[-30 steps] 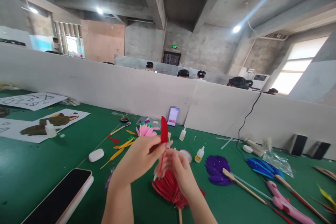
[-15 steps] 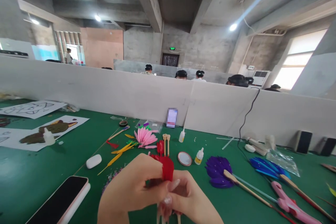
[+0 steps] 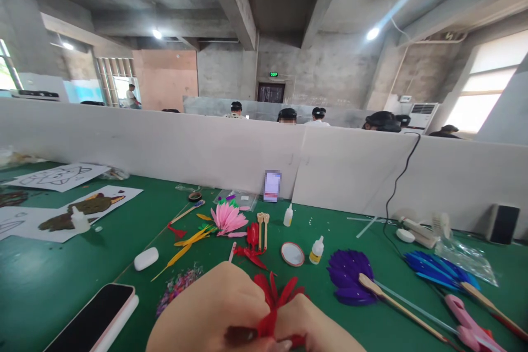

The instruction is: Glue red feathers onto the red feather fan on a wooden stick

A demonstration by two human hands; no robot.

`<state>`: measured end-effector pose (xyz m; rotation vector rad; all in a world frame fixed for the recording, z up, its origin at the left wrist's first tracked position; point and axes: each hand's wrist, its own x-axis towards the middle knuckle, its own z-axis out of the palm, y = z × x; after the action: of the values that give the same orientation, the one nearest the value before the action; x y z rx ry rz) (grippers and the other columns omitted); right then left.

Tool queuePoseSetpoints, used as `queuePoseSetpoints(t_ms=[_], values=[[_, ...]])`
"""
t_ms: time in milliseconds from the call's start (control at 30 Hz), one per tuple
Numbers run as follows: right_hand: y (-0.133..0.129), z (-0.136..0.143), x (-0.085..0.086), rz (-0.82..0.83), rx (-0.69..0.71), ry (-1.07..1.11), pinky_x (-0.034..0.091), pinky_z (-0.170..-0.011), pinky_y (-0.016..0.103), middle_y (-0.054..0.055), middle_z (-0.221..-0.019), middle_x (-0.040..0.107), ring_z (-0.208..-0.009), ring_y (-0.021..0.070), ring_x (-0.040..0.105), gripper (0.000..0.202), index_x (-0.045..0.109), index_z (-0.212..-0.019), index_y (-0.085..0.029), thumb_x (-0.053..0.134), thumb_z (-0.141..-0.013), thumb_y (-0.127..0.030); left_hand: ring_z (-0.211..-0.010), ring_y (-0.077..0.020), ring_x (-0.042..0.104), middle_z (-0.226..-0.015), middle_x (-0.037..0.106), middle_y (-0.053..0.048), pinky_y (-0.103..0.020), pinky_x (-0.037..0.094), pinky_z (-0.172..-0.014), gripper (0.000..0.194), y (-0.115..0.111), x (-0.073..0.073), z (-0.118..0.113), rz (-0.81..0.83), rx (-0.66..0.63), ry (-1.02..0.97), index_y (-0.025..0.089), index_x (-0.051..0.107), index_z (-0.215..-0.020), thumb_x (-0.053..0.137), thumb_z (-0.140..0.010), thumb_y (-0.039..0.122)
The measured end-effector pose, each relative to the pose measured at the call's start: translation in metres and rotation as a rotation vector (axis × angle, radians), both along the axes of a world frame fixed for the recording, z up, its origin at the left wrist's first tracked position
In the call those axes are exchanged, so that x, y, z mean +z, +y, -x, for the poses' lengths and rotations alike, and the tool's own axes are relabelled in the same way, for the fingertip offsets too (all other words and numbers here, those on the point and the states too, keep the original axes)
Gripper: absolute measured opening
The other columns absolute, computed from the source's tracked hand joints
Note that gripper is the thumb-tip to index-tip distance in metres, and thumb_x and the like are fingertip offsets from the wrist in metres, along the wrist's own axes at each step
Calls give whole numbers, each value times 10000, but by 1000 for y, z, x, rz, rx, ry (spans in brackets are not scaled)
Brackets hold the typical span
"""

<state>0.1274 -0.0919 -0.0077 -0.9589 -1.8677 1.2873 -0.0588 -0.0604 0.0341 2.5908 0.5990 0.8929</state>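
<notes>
At the lower middle, my left hand [image 3: 214,308] and my right hand [image 3: 319,324] are close together, fingers bent inward and closed around a red feather [image 3: 268,323]. Parts of the fingertips fall below the picture's edge. More red feathers [image 3: 273,289] fan out just beyond my knuckles; how they are joined is hidden. Ahead lie loose red feathers [image 3: 251,256] and two pale wooden sticks [image 3: 263,231]. Right of these are a small white dish with a red rim [image 3: 292,253] and a glue bottle with a yellow label [image 3: 317,250].
A purple feather fan [image 3: 350,278], a blue feather fan [image 3: 441,269] and a pink glue gun [image 3: 466,319] lie right. Pink feathers [image 3: 229,219], yellow feathers [image 3: 181,253], a white case [image 3: 146,258] and a phone [image 3: 91,319] are left. A white partition [image 3: 206,146] stands behind.
Both hands have moved down toward the table with the red feather. The spread red feathers beyond the knuckles now show. The view has shifted slightly.
</notes>
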Motion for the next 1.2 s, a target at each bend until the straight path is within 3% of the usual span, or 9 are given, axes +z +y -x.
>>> queuePoseSetpoints(t_ms=[100,233,300,500,667,900,1033,1200], values=[[2,-1,12,13,21,-49,426,-555,207,-37,-508,428,-542,101,460,410,629,-541,-159,672,-789,-484,-499,-120,490,-512,560,6,-225,335,-459,388,4,2,-6,13,-64,16,216,554,-541,524,-888,387],[-2,-11,19,-21,47,-130,400,-525,186,-6,-605,560,-590,114,531,332,711,-692,-177,645,-817,-477,-482,-117,501,-510,579,3,-222,360,-483,358,6,3,-12,52,-185,-1,226,606,-594,516,-903,382],[-5,-16,19,-49,57,-166,403,-525,184,-3,-624,589,-580,110,537,288,718,-711,-190,637,-832,-438,-489,-117,511,-515,587,2,-215,362,-486,354,4,5,-14,50,-165,-18,228,612,-592,533,-898,387],[-11,-24,19,81,-142,-153,471,-534,175,15,-692,690,-573,112,616,148,688,-762,-198,577,-839,-259,-510,-124,514,-536,597,1,-208,362,-486,343,7,8,-22,39,-55,6,217,627,-603,534,-884,390],[-6,-36,22,23,-101,-308,483,-529,179,39,-732,709,-553,101,596,200,678,-782,-171,520,-880,-246,-523,-121,543,-575,625,0,-207,382,-529,368,15,5,-32,98,-110,91,194,648,-667,477,-938,374],[-4,-51,18,6,-59,-221,492,-529,180,40,-727,688,-594,118,620,192,696,-849,-160,504,-866,-162,-540,-115,564,-596,631,10,-189,390,-534,352,12,5,-44,97,-96,103,194,641,-690,457,-955,335],[-5,-58,19,-32,-52,-191,489,-546,180,39,-712,700,-560,96,598,193,702,-862,-157,513,-889,-184,-559,-127,565,-601,625,4,-199,395,-541,355,12,3,-50,79,-36,103,189,638,-706,431,-961,324],[-4,-62,17,12,-91,-98,513,-536,189,47,-687,708,-528,90,601,264,708,-913,-153,505,-928,-320,-563,-122,547,-618,616,3,-203,383,-524,328,12,1,-57,131,0,52,175,615,-700,454,-953,308]])
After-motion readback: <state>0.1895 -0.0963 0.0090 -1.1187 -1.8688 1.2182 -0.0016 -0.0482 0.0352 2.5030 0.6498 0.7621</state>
